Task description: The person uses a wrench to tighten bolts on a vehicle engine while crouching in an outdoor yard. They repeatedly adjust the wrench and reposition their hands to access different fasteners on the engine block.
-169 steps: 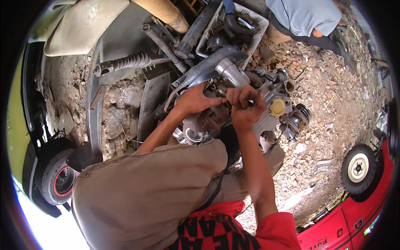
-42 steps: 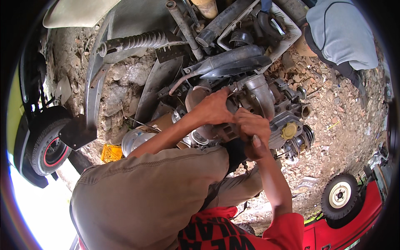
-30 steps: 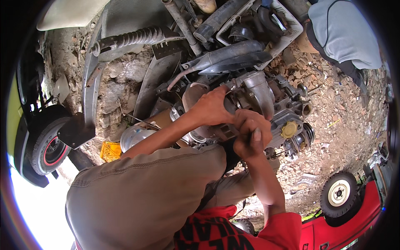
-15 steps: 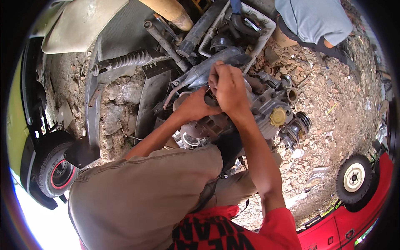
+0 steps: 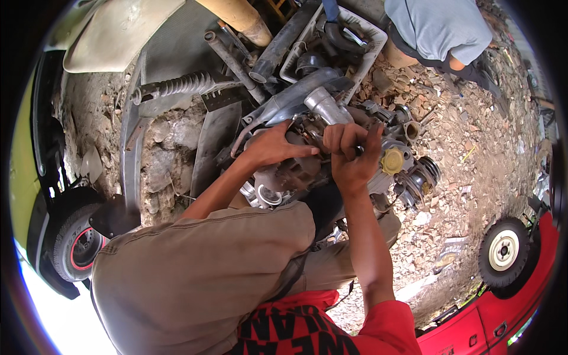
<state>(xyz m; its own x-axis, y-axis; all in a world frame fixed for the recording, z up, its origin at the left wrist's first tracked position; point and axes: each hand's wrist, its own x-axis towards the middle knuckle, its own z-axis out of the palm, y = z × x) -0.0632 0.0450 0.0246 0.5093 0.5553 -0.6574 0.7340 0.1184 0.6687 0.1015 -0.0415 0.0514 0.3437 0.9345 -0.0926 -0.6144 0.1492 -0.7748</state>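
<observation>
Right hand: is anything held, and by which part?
The right hand is curled at the engine; whether something is held, or where, cannot be told.

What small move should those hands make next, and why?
Perhaps a slight turn of the right hand: its fingers curl beside the silver pipe, while the left hand rests on the engine parts. Whether they grip anything is unclear.

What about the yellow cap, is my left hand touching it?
No, your left hand is well left of the yellow cap, with your right hand between them.
</observation>
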